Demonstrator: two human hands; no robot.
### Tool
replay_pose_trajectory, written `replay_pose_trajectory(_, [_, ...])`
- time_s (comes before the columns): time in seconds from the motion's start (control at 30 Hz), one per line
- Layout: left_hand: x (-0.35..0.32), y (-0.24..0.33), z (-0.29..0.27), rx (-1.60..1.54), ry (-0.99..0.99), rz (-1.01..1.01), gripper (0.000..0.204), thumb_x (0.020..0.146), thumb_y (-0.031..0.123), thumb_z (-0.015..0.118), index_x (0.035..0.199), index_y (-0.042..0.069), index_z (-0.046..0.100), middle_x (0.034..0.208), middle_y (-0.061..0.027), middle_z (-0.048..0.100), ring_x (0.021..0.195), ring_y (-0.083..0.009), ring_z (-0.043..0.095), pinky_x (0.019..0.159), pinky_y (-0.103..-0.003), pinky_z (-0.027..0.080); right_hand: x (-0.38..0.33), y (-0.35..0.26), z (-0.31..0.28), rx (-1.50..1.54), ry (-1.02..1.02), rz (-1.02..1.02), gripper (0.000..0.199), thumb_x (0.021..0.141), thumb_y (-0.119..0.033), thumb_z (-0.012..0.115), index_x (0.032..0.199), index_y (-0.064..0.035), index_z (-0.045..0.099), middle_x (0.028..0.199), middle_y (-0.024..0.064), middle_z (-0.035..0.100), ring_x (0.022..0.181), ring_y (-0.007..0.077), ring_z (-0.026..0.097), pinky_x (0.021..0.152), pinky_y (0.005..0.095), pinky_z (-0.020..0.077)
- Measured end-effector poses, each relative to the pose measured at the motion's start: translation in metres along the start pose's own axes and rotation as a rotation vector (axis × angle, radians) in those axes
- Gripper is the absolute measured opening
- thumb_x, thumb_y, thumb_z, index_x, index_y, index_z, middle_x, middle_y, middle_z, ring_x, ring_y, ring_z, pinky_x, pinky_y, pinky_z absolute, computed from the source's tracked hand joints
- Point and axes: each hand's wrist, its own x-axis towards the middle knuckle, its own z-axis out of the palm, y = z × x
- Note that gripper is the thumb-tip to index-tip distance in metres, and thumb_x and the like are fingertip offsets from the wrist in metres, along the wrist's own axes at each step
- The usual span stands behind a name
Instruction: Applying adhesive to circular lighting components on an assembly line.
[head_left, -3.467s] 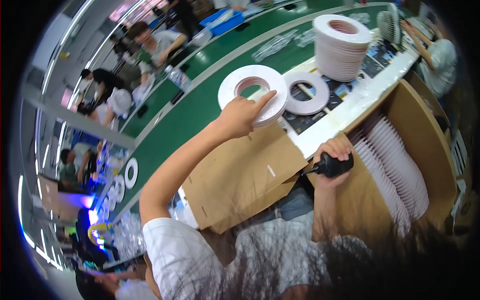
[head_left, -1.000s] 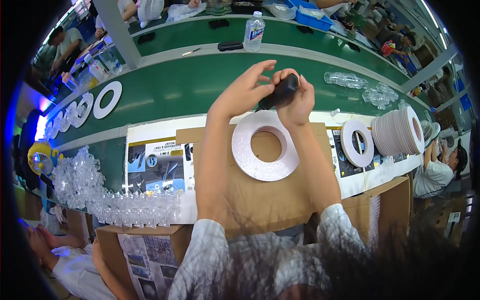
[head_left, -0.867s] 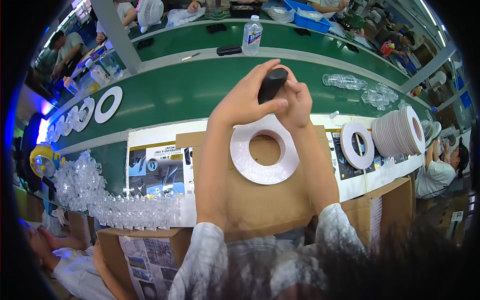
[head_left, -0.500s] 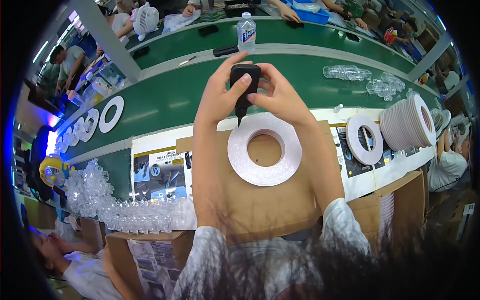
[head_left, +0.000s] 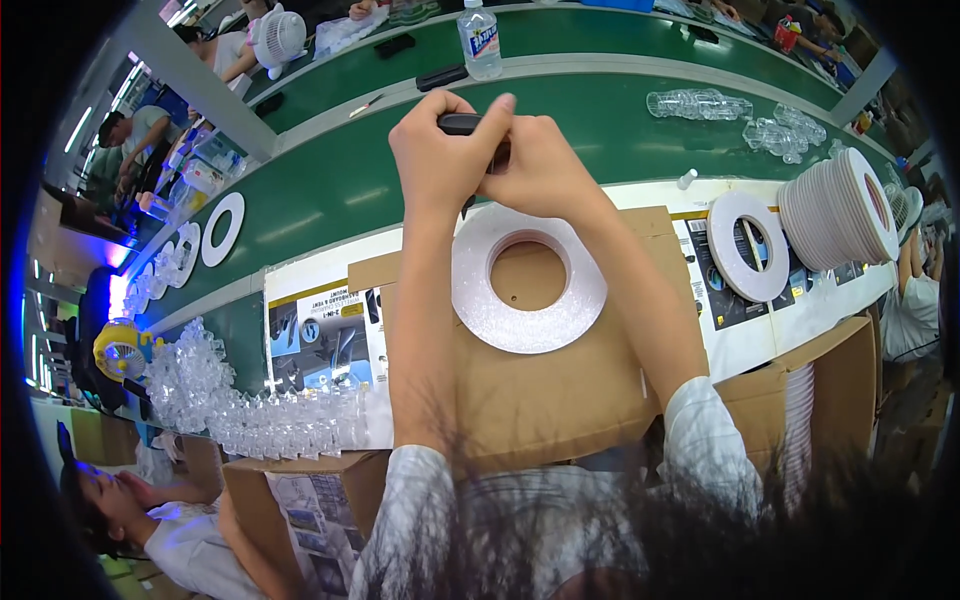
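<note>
Both my hands meet over the far edge of the white ring, closed about a small black squeeze bottle [head_left: 458,124]. My left hand [head_left: 440,155] wraps the bottle, its thumb raised along the near side. My right hand [head_left: 542,168] presses against it from the right with curled fingers. Most of the bottle is hidden by the hands; its dark nozzle tip peeks out below, pointing down. Beneath them a flat white ring [head_left: 530,328] with a wide central hole lies on a brown cardboard sheet [head_left: 550,410].
At right stand a single white ring [head_left: 722,272] and a stack of rings [head_left: 815,220]. Clear plastic parts [head_left: 290,425] line the left, with others [head_left: 700,104] at the far right. A water bottle [head_left: 481,45] stands beyond my hands. A person [head_left: 180,530] sits at lower left.
My right hand has closed in against my left, covering most of the black bottle. Its thumb no longer lies along the bottle's front. The view has shifted slightly.
</note>
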Motion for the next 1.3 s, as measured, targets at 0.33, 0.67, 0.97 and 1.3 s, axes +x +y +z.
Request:
replay_pose_trajectory(0.33, [0.0,-0.014,0.005,-0.015,0.126,0.007,0.033,0.071,0.027,0.074,0.06,-0.001,0.06,0.051,-0.0089,0.055,0.046,-0.0173,0.052,0.049,-0.031,0.044,0.0,0.007,0.007,-0.12,0.091,-0.213,0.027,0.066,-0.011,0.076,0.085,0.0043,0.065,0.067,0.0135,0.066,0.057,0.0228,0.063,0.057,0.0319,0.0503])
replay_pose_trajectory(0.67, [-0.003,-0.015,0.006,-0.015,0.093,-0.033,0.032,0.075,0.023,0.07,0.062,-0.004,0.06,0.052,-0.0064,0.052,0.052,-0.012,0.047,0.052,-0.029,0.041,-0.001,0.006,0.006,-0.136,0.07,-0.169,0.023,0.066,-0.017,0.072,0.08,0.0007,0.065,0.076,0.0178,0.068,0.072,0.037,0.067,0.068,0.0405,0.0541])
replay_pose_trajectory(0.97, [0.006,-0.017,-0.007,-0.132,-0.003,-0.077,0.031,0.076,0.023,0.071,0.062,-0.003,0.061,0.052,-0.0065,0.055,0.051,-0.0115,0.049,0.051,-0.028,0.041,-0.002,-0.004,0.007,-0.034,0.069,-0.145,0.027,0.066,-0.019,0.073,0.081,0.0019,0.066,0.077,0.0184,0.069,0.071,0.0346,0.068,0.067,0.0387,0.0548])
replay_pose_trajectory(1.3, [0.004,-0.01,-0.021,-0.397,-0.378,-0.257,0.028,0.08,0.019,0.069,0.064,-0.003,0.064,0.061,-0.0027,0.059,0.056,-0.0084,0.05,0.053,-0.025,0.041,-0.01,-0.003,0.028,0.158,-0.003,-0.156,0.029,0.073,-0.018,0.07,0.084,0.0072,0.061,0.068,0.0182,0.066,0.063,0.0302,0.066,0.063,0.0357,0.0524])
